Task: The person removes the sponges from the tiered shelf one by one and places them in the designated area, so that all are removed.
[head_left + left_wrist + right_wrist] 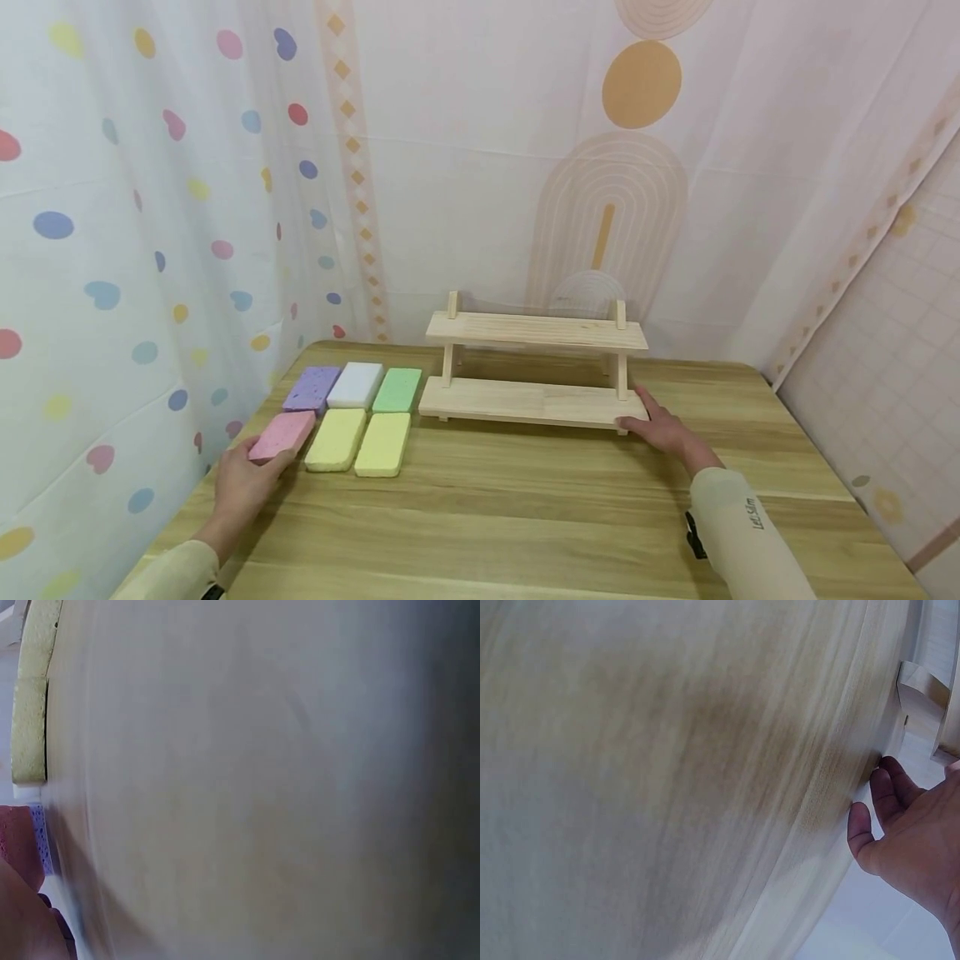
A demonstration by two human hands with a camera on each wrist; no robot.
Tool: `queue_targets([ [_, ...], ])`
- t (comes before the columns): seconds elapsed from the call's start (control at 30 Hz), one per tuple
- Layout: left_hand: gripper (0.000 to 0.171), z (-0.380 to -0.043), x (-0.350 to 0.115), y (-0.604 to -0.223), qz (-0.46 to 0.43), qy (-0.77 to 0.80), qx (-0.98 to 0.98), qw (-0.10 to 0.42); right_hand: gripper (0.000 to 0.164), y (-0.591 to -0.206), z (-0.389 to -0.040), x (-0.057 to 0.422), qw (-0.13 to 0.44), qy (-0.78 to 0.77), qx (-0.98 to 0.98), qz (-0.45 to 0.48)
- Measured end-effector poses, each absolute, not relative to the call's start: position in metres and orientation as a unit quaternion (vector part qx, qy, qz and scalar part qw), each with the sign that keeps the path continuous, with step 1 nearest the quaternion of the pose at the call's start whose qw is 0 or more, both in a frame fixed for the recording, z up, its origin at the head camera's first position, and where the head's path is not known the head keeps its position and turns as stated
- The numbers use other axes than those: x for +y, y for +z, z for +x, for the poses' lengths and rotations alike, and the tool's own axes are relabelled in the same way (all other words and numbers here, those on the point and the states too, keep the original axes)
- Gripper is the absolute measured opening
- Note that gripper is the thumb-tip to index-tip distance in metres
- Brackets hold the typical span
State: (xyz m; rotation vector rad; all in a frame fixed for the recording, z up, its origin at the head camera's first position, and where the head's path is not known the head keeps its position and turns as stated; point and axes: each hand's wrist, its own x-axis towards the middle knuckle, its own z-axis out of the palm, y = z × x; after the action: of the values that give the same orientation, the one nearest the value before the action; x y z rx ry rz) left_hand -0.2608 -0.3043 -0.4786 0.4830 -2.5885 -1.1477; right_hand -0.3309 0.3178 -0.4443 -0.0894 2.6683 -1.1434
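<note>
In the head view my left hand (243, 483) pinches a pink sponge (283, 435) between thumb and fingers at the left of the table. Whether that sponge touches the tabletop I cannot tell. Behind it lies a purple sponge (311, 388), and to its right are two pale yellow sponges (336, 439). My right hand (663, 427) grips the right end of a two-tier wooden rack (525, 400), thumb at the lower board's front edge and the other fingers behind. In the right wrist view several curled fingers (886, 796) show close to the tabletop; the thumb is hidden.
A white sponge (356, 384) and a green sponge (397, 390) lie in the back row beside the purple one. The rack stands near the back edge of the wooden table (510, 525). Patterned curtains (480, 167) hang behind and at both sides.
</note>
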Motion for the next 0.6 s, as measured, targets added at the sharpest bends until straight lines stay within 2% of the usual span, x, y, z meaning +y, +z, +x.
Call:
queue_targets([
  [0.6,0.085,-0.2624,-0.3072,-0.478,0.164,-0.378,-0.906,0.093,0.096,-0.4425,-0.329,0.3184,0.119,-0.401,0.908,-0.033],
])
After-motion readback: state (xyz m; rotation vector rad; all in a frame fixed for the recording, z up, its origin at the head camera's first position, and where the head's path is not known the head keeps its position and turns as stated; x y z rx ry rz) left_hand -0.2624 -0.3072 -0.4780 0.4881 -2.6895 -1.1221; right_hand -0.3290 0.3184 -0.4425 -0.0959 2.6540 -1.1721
